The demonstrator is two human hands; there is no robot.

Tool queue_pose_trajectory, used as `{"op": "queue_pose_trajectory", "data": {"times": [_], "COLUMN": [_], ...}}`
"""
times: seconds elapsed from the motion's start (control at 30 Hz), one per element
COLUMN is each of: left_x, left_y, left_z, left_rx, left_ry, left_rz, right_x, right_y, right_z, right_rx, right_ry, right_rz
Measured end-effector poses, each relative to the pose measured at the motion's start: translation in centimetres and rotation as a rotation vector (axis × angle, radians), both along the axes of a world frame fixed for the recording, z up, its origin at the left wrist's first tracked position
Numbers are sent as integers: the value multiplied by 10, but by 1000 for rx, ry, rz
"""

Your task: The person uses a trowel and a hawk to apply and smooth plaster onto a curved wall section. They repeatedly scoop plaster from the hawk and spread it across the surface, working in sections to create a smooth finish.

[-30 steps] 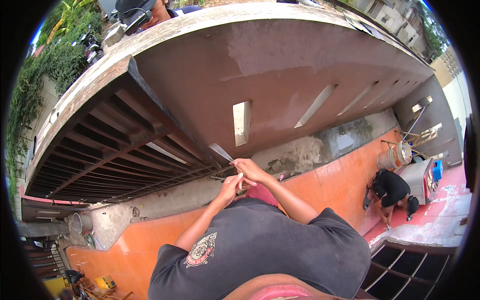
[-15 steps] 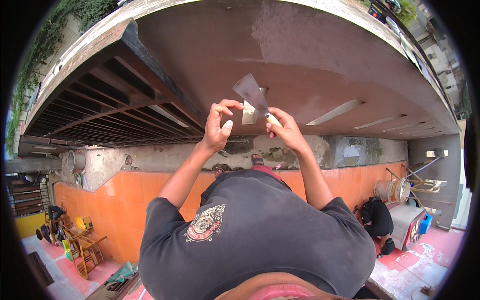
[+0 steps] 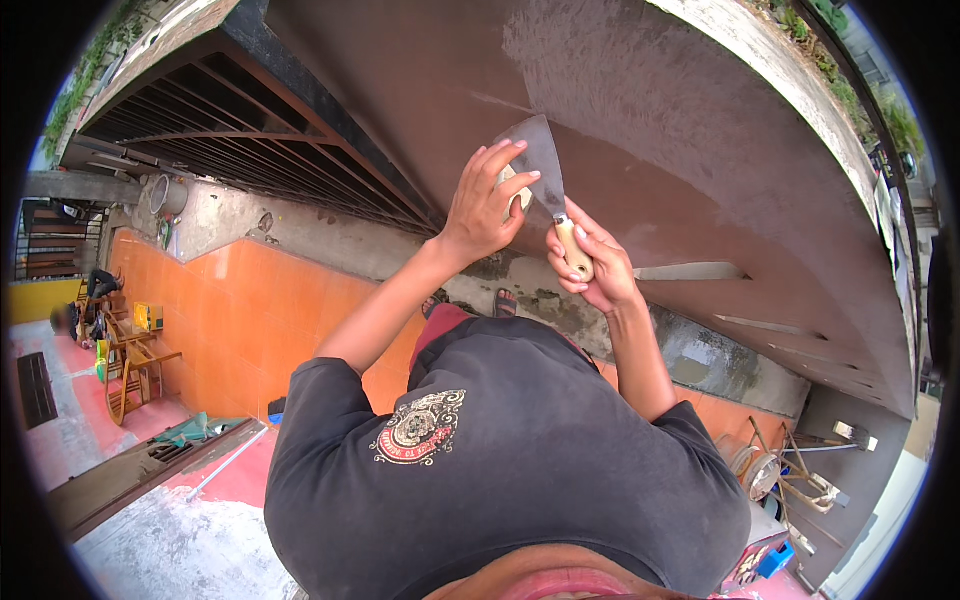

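Note:
My right hand (image 3: 600,262) is wrapped round the pale handle of a putty knife (image 3: 543,165), whose wide metal blade points up and away. Just left of the blade is my left hand (image 3: 478,210), fingers spread and fingertips over its near left edge; whether they touch it I cannot tell. Behind both hands stands a brown wall (image 3: 420,100) with a rougher, paler patch (image 3: 610,80) toward its top right. A light slot in the wall (image 3: 515,185) is partly hidden behind my left fingers and the blade.
A dark slatted metal grille (image 3: 250,130) joins the wall on the left. Below runs an orange tiled surface (image 3: 260,300). More narrow slots (image 3: 690,271) pierce the wall to the right. A bucket (image 3: 168,195) and a wooden chair (image 3: 130,365) are far left; poles and buckets (image 3: 762,475) stand right.
My view has turned. The putty knife now stands more upright and farther right in view, and my left hand has moved up to the blade, its fingers stretching out.

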State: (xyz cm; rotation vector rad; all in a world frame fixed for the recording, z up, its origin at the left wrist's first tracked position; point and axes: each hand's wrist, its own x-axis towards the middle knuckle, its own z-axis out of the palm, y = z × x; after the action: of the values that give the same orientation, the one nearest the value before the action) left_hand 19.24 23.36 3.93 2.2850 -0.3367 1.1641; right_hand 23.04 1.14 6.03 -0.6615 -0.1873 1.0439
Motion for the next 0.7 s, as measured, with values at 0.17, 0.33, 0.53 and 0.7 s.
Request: {"op": "queue_pose_trajectory", "data": {"times": [0.17,0.33,0.53,0.7], "left_x": [24,48,57,56], "left_y": [-15,-16,-19,-12], "left_z": [-12,-17,-17,-14], "left_rx": [-95,-64,-108,-59], "left_ry": [-156,-260,-331,-352], "left_rz": [97,62,130,125], "right_x": [4,14,7,-1], "right_y": [3,4,13,20], "right_z": [-3,7,20,30], "right_rx": [105,67,-101,-92], "right_ry": [74,150,0,75], "right_rz": [78,67,18,4]}}
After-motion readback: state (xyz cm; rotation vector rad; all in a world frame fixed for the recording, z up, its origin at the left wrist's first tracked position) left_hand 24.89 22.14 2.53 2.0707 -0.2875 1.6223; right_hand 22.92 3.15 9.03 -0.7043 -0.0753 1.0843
